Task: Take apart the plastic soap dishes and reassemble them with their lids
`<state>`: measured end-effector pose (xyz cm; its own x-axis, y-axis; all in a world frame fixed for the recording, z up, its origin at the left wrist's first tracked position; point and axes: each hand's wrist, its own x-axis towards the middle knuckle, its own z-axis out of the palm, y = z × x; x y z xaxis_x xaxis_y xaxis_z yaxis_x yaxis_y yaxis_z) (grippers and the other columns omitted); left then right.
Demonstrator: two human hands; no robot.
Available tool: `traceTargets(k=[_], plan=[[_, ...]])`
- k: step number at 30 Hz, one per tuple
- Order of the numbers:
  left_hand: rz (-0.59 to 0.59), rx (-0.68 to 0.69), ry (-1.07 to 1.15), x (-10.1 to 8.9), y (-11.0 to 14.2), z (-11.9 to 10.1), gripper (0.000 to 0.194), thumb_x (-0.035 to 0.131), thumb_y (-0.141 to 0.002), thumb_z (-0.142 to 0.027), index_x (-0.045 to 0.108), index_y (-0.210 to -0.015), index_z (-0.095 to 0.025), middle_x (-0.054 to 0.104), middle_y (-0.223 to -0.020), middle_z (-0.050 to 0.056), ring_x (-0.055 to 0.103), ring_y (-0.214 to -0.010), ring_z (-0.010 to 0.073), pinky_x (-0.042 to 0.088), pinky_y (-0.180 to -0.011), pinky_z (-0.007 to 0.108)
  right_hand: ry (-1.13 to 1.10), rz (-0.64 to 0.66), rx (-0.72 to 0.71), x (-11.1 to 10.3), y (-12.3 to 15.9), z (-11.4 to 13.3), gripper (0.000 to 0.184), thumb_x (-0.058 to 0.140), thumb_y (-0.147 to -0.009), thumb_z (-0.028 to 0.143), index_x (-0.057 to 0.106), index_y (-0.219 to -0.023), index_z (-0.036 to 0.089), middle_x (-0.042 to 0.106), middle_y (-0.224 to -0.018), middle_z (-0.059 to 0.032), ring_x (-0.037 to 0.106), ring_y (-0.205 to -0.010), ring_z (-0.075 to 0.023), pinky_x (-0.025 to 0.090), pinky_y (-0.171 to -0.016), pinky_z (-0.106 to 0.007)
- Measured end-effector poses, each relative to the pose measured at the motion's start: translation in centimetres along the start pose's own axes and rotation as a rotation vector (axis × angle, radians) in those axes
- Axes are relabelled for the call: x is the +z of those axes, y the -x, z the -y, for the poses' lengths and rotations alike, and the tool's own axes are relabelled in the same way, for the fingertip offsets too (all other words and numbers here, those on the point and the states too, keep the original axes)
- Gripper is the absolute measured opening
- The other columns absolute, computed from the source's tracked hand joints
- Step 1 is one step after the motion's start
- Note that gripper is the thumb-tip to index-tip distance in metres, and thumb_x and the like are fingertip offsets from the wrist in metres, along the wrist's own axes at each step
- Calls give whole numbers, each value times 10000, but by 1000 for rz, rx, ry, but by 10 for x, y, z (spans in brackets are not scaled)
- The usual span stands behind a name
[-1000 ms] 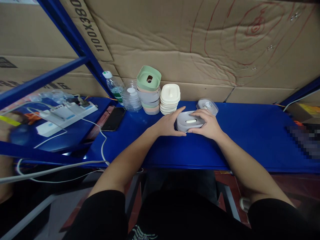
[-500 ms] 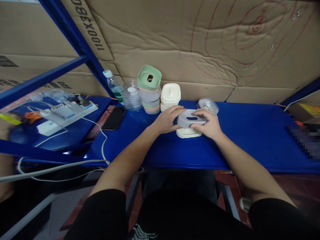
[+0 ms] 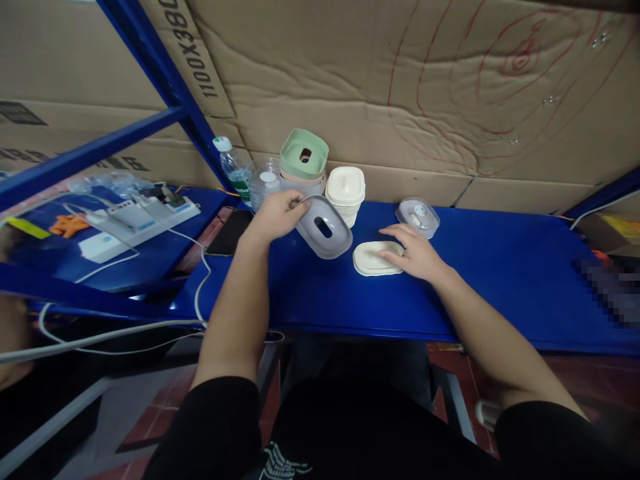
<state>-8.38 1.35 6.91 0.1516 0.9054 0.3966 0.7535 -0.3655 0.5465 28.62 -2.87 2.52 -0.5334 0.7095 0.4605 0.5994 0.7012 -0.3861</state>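
Observation:
My left hand (image 3: 281, 215) pinches the edge of a grey plastic cover (image 3: 336, 241) with an oval slot, holding it tilted above the blue table. My right hand (image 3: 416, 255) has its fingers apart over a cream lid-like piece (image 3: 369, 259) that lies on the table; thumb and fingers reach across its right end, and I cannot tell how firmly they touch it. Behind the grey cover stands a stack of cream pieces (image 3: 346, 187). Left of that, a green cover (image 3: 305, 153) with a slot tops a stack of pastel covers, partly hidden by the grey one.
A round-cornered clear container (image 3: 419, 217) with a label sits behind my right hand. At the left are a water bottle (image 3: 237, 175), clear plastic pieces (image 3: 264, 189), a black phone (image 3: 229, 233) and a white power strip (image 3: 135, 227) with cables. A cardboard wall (image 3: 320, 80) rises behind.
The grey cover has come off from above the cream piece and moved left, tilted, in my left hand. My right hand has let go of it and lowered to the cream piece.

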Motion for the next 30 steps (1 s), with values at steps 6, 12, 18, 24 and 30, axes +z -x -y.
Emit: traceTargets(k=[6,12,18,24,30], plan=[[300,-424,20,-24,4,32,217,624,-811,-385,665,-704,-201,662,-580,20,695,-587,216,546,-618,300,79,152,-27,3,0,-8,549,638,-1006,618,705,-1372,214,745,-1340,-159,702,-1242,-375,559,-1100,-587],[510,-601,-238,-22,-1,41,303,596,-841,-422,638,-615,-225,743,-640,66,761,-661,255,580,-691,310,207,234,112,-7,1,-23,506,477,-1078,461,698,-1415,156,741,-1361,-192,694,-1280,-393,540,-1115,-598],[550,-598,-439,-24,-2,40,275,635,-811,-466,731,-771,-212,811,-811,87,793,-823,277,555,-720,298,289,359,237,-6,1,-26,460,448,-1049,333,728,-1372,163,750,-1324,-180,728,-1199,-373,586,-960,-523],[470,-523,-571,-21,0,35,336,670,-749,-392,804,-1016,-238,834,-1041,96,781,-1015,323,568,-834,342,328,366,318,-4,-2,-15,269,548,-993,314,800,-1046,234,794,-1050,-100,745,-949,-302,501,-695,-393],[439,-572,-581,-22,0,32,375,665,-757,-319,797,-1097,-228,827,-1145,134,761,-1139,369,583,-923,393,187,141,284,-5,-3,-16,208,564,-967,312,752,-975,224,774,-1025,-104,721,-921,-279,506,-750,-396]])
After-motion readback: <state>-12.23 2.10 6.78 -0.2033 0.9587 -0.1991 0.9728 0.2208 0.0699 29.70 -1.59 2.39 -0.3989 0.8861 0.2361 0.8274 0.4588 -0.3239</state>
